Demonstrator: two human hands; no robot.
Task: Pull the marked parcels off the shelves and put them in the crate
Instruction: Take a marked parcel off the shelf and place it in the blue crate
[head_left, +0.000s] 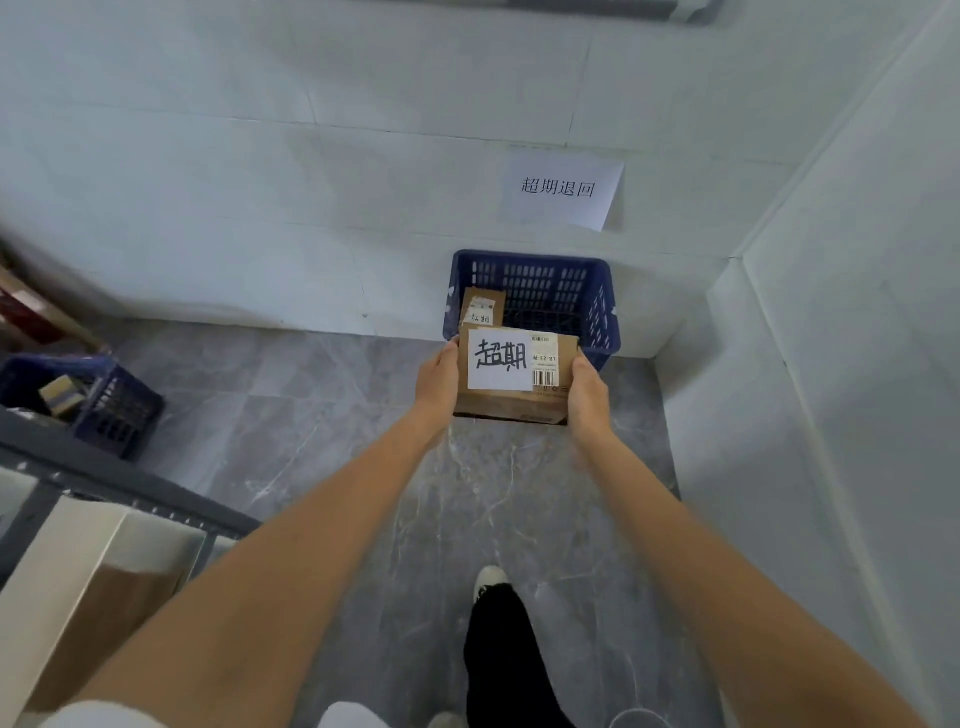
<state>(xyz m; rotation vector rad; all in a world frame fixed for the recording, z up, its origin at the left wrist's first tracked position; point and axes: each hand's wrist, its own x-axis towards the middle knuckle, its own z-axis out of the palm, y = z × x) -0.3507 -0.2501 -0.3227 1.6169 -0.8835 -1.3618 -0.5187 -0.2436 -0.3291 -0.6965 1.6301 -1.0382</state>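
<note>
I hold a brown cardboard parcel (514, 379) with a white handwritten label between both hands, in front of me above the floor. My left hand (439, 382) grips its left side and my right hand (587, 392) grips its right side. Just beyond it, against the wall, stands a blue slotted crate (550, 283). A smaller marked parcel (482, 306) leans inside the crate at its left. The held parcel hides the crate's near rim.
A paper sign (561, 189) hangs on the white wall above the crate. A second blue crate (111, 405) with small boxes sits at the left. A dark metal shelf (119, 491) with a large box (88, 587) is at lower left. A wall corner closes in on the right.
</note>
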